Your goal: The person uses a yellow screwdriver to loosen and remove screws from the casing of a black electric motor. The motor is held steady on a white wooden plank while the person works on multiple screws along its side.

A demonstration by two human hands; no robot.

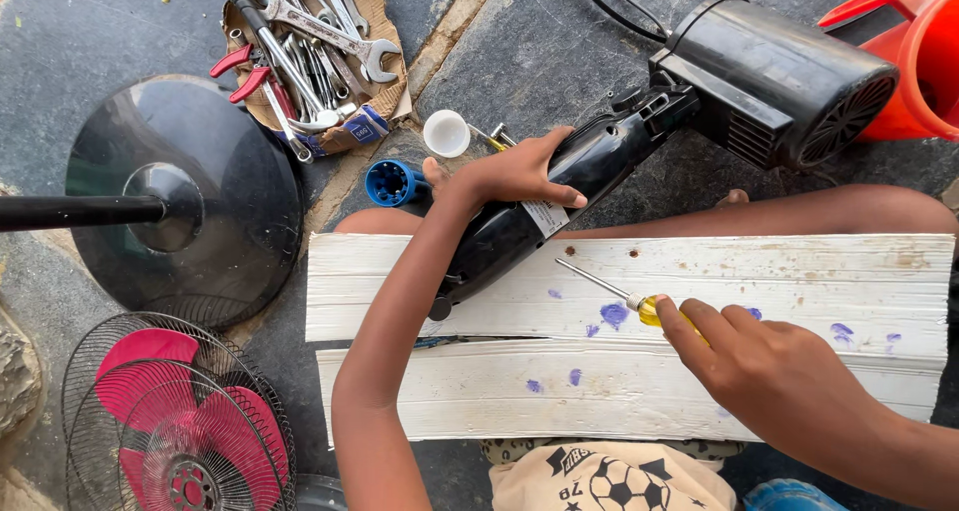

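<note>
Head view, screwdriver point(609, 291) tip up-left, right hand point(764, 366) gripping handle

The yellow-handled screwdriver point(639, 301) has its handle mostly hidden in the right hand point(769, 371); the red plastic bucket point(914, 56) is cut off at the right edge.

One label, one small package, one torn carton

A white rectangular label point(545, 217) sits on the black fan housing point(559, 196) at centre, just under the left hand point(514, 171). At eleven o'clock, a small blue-and-white packet point(360, 131) lies against a torn brown cardboard tray point(385, 16) of spanners.
</note>
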